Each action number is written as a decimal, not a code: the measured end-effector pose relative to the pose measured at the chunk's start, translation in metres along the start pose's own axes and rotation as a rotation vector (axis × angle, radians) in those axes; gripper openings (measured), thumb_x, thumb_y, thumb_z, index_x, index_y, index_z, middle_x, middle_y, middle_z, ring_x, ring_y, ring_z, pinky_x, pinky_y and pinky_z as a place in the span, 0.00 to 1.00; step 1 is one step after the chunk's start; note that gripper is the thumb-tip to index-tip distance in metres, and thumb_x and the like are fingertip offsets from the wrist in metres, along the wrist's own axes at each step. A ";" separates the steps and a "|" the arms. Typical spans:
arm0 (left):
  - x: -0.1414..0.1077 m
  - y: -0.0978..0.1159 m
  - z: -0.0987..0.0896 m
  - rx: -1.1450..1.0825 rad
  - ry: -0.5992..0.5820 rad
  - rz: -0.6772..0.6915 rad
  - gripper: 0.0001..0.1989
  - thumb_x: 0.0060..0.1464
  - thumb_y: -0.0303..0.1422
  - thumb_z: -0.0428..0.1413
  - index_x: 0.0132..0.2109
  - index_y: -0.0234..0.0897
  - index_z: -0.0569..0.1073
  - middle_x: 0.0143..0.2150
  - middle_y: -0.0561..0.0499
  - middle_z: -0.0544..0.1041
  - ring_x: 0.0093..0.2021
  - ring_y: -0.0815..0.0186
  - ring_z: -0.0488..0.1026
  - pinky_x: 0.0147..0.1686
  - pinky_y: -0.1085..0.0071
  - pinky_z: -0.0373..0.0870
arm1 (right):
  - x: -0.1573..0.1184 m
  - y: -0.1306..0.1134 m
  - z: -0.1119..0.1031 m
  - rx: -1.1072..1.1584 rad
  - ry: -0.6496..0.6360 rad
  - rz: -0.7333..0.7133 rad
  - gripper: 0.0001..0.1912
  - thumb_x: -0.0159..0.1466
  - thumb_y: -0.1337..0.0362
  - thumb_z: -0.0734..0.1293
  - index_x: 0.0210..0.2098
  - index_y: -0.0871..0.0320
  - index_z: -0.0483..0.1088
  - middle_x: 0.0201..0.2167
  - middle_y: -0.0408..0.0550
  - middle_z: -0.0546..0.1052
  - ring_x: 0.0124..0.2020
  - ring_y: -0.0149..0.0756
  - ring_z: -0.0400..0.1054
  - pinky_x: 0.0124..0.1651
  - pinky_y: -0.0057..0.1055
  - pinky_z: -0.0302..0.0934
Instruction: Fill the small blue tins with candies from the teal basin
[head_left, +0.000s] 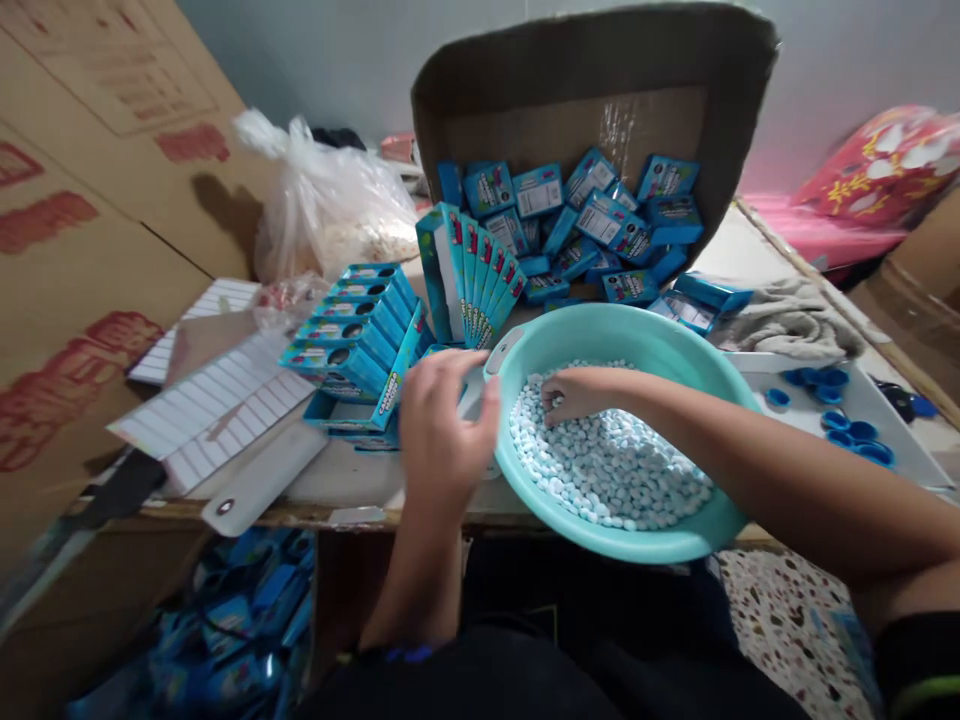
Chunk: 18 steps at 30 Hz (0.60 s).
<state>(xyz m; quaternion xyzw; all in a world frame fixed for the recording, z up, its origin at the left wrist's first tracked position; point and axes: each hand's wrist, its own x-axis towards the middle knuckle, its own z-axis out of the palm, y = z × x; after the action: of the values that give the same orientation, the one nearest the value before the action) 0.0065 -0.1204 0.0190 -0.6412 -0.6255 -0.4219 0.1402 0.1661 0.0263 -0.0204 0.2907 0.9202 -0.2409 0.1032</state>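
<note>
My right hand [576, 394] reaches into a turquoise basin [622, 545] of small pale blue and white candies [600, 450]. Its fingers are curled in among the candies, partly buried. Just left of the rim is my left hand [448, 420], slightly blurred, with thumb and fingers apart and nothing seen between them. Beside it, to the left, stands a blue display tray [390, 400] with a row of small blue boxes [352, 330]. Several slim blue boxes [487, 270] are fanned upright behind the hand.
A cardboard carton [600, 50] lies behind the basin, holding many blue boxes. At right, a white tray [915, 430] holds blue caps [855, 435] near a grey cloth [795, 320]. A plastic bag [330, 190] and a large cardboard box [82, 250] stand left.
</note>
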 end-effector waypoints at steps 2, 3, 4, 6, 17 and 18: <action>-0.010 -0.024 -0.004 0.114 0.098 -0.163 0.14 0.58 0.32 0.60 0.52 0.38 0.74 0.51 0.41 0.76 0.55 0.52 0.72 0.58 0.51 0.69 | -0.001 0.000 -0.002 0.045 -0.040 -0.007 0.11 0.62 0.58 0.73 0.41 0.57 0.79 0.35 0.45 0.80 0.33 0.32 0.70 0.31 0.25 0.55; -0.015 -0.034 -0.003 0.163 0.095 -0.200 0.18 0.57 0.32 0.61 0.54 0.37 0.73 0.53 0.39 0.75 0.57 0.49 0.72 0.59 0.49 0.68 | -0.001 0.001 -0.002 0.062 -0.051 -0.007 0.12 0.63 0.57 0.72 0.42 0.57 0.79 0.37 0.45 0.80 0.34 0.33 0.70 0.32 0.25 0.55; -0.020 -0.041 0.000 0.197 0.076 -0.224 0.22 0.55 0.32 0.62 0.57 0.36 0.72 0.56 0.37 0.74 0.59 0.46 0.71 0.61 0.46 0.67 | 0.000 0.002 -0.002 0.071 -0.056 -0.005 0.13 0.63 0.57 0.72 0.43 0.57 0.78 0.38 0.46 0.80 0.35 0.34 0.70 0.33 0.25 0.56; -0.028 -0.051 0.008 0.229 0.028 -0.267 0.31 0.53 0.32 0.64 0.63 0.35 0.67 0.61 0.34 0.71 0.64 0.43 0.67 0.63 0.44 0.65 | 0.002 0.004 -0.002 0.075 -0.075 0.002 0.15 0.62 0.55 0.72 0.44 0.56 0.78 0.39 0.46 0.80 0.37 0.36 0.70 0.33 0.26 0.55; -0.013 -0.030 0.009 -0.014 0.158 -0.081 0.28 0.54 0.30 0.63 0.62 0.42 0.72 0.56 0.45 0.77 0.54 0.56 0.75 0.57 0.57 0.74 | 0.009 0.012 0.000 0.133 -0.074 0.009 0.14 0.58 0.52 0.75 0.40 0.52 0.78 0.37 0.45 0.80 0.37 0.38 0.73 0.35 0.29 0.61; -0.007 -0.025 0.006 0.002 0.068 0.009 0.26 0.54 0.27 0.62 0.60 0.43 0.74 0.55 0.46 0.78 0.54 0.57 0.75 0.56 0.58 0.74 | 0.007 0.011 0.000 0.142 -0.063 0.011 0.13 0.58 0.52 0.76 0.38 0.52 0.78 0.37 0.47 0.80 0.37 0.38 0.73 0.36 0.30 0.62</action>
<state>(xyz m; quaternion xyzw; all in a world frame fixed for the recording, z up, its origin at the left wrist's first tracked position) -0.0135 -0.1165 0.0022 -0.6291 -0.6179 -0.4422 0.1642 0.1665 0.0379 -0.0268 0.2947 0.8955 -0.3140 0.1126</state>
